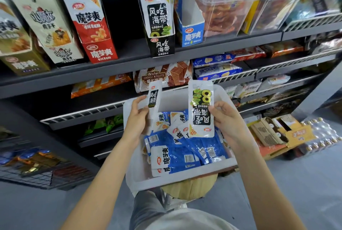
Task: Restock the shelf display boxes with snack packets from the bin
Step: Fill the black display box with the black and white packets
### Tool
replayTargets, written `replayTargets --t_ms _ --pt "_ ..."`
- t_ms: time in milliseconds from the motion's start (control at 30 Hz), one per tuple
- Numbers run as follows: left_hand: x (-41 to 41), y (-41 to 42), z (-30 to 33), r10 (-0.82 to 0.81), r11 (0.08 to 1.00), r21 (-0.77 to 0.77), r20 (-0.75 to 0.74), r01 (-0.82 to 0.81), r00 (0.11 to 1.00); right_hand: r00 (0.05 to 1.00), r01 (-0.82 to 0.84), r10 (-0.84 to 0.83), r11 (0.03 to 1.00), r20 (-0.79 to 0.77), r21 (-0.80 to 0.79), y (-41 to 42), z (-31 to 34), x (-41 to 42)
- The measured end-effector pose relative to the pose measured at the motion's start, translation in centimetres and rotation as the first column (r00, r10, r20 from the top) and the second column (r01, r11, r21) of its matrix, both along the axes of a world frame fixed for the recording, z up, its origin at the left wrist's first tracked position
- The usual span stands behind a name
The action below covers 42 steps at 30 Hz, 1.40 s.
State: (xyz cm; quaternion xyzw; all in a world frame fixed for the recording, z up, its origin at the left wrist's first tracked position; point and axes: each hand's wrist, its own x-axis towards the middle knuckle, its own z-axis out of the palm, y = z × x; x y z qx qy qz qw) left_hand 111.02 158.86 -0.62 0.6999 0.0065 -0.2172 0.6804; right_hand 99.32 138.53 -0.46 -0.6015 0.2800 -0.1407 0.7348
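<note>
Both hands hold kelp packets above the bin point(185, 178), which sits below the shelf point(212, 43) on what looks like a round stool and the person's knee. The left hand point(137, 116) pinches a narrow black packet point(153, 98) edge-on over the bin's far left corner, thumb and fingers curled on it. The right hand point(224, 118) grips a larger packet point(201, 111) by its right edge, print upside down, over the bin's far right part. The matching black box point(162, 46) stands at the shelf's front edge, already holding packets, just left of the nearly empty blue box point(192, 35).

Risks, as I judge them: the right packet is inverted, so slotting it in as it is would leave it facing the wrong way beside its neighbours. The black box is tall and narrow and sits right at the shelf edge; a push from a packet could tip it or nudge it off. The bin's perch looks unsteady, and a knee shift could spill the blue packets point(185, 153). Thin edge grips could let a packet slip.

Hard to tell: how much room the black box has left, whether the left hand holds one packet or several, and what exactly carries the bin. The bin's far wall is partly hidden by the packets.
</note>
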Motion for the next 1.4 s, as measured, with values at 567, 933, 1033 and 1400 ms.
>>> replayTargets --t_ms 567,933,1033,1400 --pt "5.5 0.4 10.0 0.008 0.959 -0.275 0.275 0.071 0.961 0.971 -0.068 0.121 0.966 0.205 -0.249 -0.6 7.6 7.4" --pt "9.8 -3.7 16.0 0.114 0.949 -0.308 0.537 0.068 0.836 0.972 0.034 0.012 0.981 0.236 -0.192 -1.3 9.7 10.3" --pt "11.3 -6.0 16.9 0.11 0.955 -0.283 0.612 0.087 0.783 0.972 0.046 0.0 0.98 0.233 -0.193 -1.6 9.5 10.4" --pt "13.8 -6.9 13.6 -0.262 0.842 0.452 0.82 -0.295 0.508 0.936 -0.207 0.238 0.968 0.258 -0.14 -3.7 10.0 10.6"
